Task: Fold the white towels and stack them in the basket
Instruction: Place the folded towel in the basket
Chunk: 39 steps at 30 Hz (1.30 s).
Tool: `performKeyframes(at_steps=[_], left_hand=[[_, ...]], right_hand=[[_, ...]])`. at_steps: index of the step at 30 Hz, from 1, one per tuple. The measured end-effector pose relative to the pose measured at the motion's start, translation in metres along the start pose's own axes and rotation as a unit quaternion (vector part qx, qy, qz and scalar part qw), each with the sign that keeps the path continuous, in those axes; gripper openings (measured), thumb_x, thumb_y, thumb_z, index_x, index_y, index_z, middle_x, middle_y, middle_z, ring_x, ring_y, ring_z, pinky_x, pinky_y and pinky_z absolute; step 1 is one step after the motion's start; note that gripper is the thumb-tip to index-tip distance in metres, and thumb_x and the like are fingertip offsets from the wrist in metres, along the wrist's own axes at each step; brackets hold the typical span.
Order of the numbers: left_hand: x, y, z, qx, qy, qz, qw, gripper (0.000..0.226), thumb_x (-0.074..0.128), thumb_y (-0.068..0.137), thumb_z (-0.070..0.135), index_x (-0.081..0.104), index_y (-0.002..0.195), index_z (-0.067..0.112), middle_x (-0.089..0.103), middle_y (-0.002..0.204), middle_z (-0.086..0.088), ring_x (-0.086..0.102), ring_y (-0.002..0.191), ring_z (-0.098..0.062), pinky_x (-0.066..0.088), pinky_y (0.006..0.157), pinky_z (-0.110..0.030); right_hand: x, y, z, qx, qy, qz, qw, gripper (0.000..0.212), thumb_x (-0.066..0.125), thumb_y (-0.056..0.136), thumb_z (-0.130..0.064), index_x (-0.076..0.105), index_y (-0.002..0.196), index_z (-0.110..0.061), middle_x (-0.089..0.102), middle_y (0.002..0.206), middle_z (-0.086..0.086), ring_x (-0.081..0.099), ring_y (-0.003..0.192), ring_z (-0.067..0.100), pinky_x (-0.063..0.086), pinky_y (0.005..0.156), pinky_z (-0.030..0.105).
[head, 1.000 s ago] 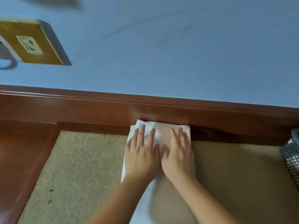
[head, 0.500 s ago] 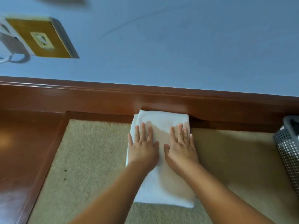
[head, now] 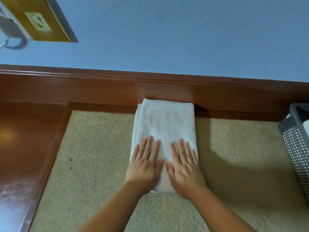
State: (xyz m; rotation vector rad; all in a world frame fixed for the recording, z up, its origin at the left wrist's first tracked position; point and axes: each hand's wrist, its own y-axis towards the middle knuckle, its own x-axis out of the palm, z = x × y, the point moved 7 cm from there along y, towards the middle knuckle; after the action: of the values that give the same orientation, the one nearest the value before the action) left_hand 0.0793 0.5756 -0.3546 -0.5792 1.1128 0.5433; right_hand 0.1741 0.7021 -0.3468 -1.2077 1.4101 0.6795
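A white towel [head: 165, 124], folded into a long rectangle, lies on the beige mat [head: 93, 164] with its far end against the wooden ledge. My left hand [head: 144, 166] presses flat on the towel's near left part, fingers straight. Beside it, my right hand [head: 185, 166] presses flat on the near right part. The grey perforated basket [head: 296, 144] stands at the right edge of view, with something white just visible inside it.
A brown wooden frame [head: 33, 131] borders the mat on the left and along the back. Behind it rises a blue wall with a wooden socket plate [head: 36, 20] and a white plug at the upper left.
Both hands have slid along the towel from its far end toward its near end, staying flat. More of the towel's far part now shows, and the basket has come further into view.
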Motion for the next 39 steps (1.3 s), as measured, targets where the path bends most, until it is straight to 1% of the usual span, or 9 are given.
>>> performKeyframes(at_steps=[4, 8, 13, 17, 20, 24, 27, 31, 39], left_hand=[[-0.017, -0.040, 0.004, 0.118, 0.031, -0.061, 0.991, 0.099, 0.025, 0.095, 0.085, -0.010, 0.166, 0.026, -0.023, 0.171, -0.008, -0.022, 0.158, -0.025, -0.008, 0.129, -0.043], [-0.022, -0.079, -0.027, 0.198, 0.062, -0.030, 0.978, 0.094, 0.067, 0.093, 0.040, 0.014, 0.167, 0.018, 0.016, 0.172, -0.017, 0.019, 0.158, -0.035, 0.034, 0.122, -0.050], [-0.019, -0.076, -0.027, 0.208, 0.116, 0.013, 0.971, 0.084, 0.073, 0.085, 0.013, 0.035, 0.159, 0.003, 0.040, 0.160, -0.025, 0.043, 0.146, -0.039, 0.039, 0.114, -0.046], [-0.043, -0.062, -0.025, 0.154, 0.063, 0.003, 0.986, 0.073, 0.085, 0.075, 0.008, 0.056, 0.141, 0.006, 0.064, 0.139, -0.020, 0.069, 0.118, -0.038, 0.063, 0.087, -0.048], [-0.101, -0.060, -0.015, 0.076, 0.029, -0.031, 0.996, 0.057, 0.071, 0.086, 0.025, 0.042, 0.135, 0.024, 0.069, 0.124, -0.008, 0.068, 0.100, -0.032, 0.057, 0.075, -0.039], [-0.199, -0.069, 0.003, 0.029, -0.167, 0.022, 0.985, 0.041, 0.076, 0.080, 0.027, 0.056, 0.115, 0.037, 0.071, 0.099, 0.012, 0.069, 0.083, -0.013, 0.048, 0.064, -0.027], [-0.259, -0.076, 0.014, 0.034, -0.327, 0.067, 0.942, 0.037, 0.078, 0.079, 0.014, 0.061, 0.105, 0.036, 0.072, 0.097, 0.017, 0.071, 0.092, -0.004, 0.053, 0.072, -0.018], [-0.287, -0.064, 0.023, 0.018, -0.462, 0.083, 0.883, 0.026, 0.070, 0.082, 0.019, 0.063, 0.107, 0.021, 0.077, 0.093, -0.001, 0.074, 0.085, -0.019, 0.058, 0.074, -0.034], [-0.166, -0.024, -0.009, -0.183, -0.552, 0.039, 0.813, 0.009, 0.061, 0.096, 0.024, 0.057, 0.094, 0.016, 0.057, 0.062, 0.011, 0.050, 0.055, -0.007, 0.037, 0.049, -0.023]], right_hand=[[-0.016, -0.035, 0.008, -0.081, 0.002, -0.018, 0.997, 0.090, 0.033, 0.103, -0.071, 0.007, 0.166, -0.013, -0.006, 0.174, 0.006, -0.011, 0.161, 0.021, 0.000, 0.128, 0.043], [-0.015, -0.073, 0.030, -0.128, -0.014, -0.018, 0.991, 0.096, 0.074, 0.085, -0.042, 0.028, 0.162, -0.007, 0.017, 0.172, 0.005, 0.014, 0.160, 0.021, 0.015, 0.127, 0.038], [-0.012, -0.071, 0.034, -0.109, -0.020, 0.016, 0.994, 0.103, 0.098, 0.058, -0.018, 0.052, 0.148, 0.001, 0.050, 0.155, 0.016, 0.046, 0.146, 0.030, 0.028, 0.126, 0.041], [-0.052, -0.065, 0.024, -0.051, 0.083, 0.022, 0.995, 0.084, 0.090, 0.067, -0.010, 0.052, 0.142, -0.011, 0.063, 0.138, 0.016, 0.065, 0.122, 0.036, 0.057, 0.098, 0.047], [-0.103, -0.070, 0.021, 0.010, 0.123, -0.026, 0.992, 0.055, 0.072, 0.086, -0.026, 0.052, 0.136, -0.031, 0.060, 0.132, -0.006, 0.060, 0.113, 0.022, 0.051, 0.084, 0.036], [-0.196, -0.090, 0.020, 0.029, 0.224, 0.038, 0.973, 0.046, 0.081, 0.076, -0.021, 0.064, 0.114, -0.042, 0.066, 0.107, -0.024, 0.063, 0.096, 0.000, 0.046, 0.069, 0.021], [-0.263, -0.108, 0.019, 0.048, 0.305, 0.097, 0.946, 0.048, 0.079, 0.075, -0.009, 0.068, 0.111, -0.040, 0.069, 0.099, -0.027, 0.061, 0.095, -0.012, 0.046, 0.072, 0.008], [-0.301, -0.103, 0.023, 0.046, 0.416, 0.131, 0.899, 0.043, 0.071, 0.088, -0.010, 0.066, 0.121, -0.037, 0.071, 0.108, -0.020, 0.067, 0.103, 0.001, 0.055, 0.085, 0.029], [-0.184, -0.035, 0.062, 0.220, 0.592, 0.035, 0.775, 0.021, 0.066, 0.100, -0.023, 0.060, 0.119, -0.026, 0.068, 0.124, 0.003, 0.065, 0.116, 0.018, 0.051, 0.107, 0.043]])
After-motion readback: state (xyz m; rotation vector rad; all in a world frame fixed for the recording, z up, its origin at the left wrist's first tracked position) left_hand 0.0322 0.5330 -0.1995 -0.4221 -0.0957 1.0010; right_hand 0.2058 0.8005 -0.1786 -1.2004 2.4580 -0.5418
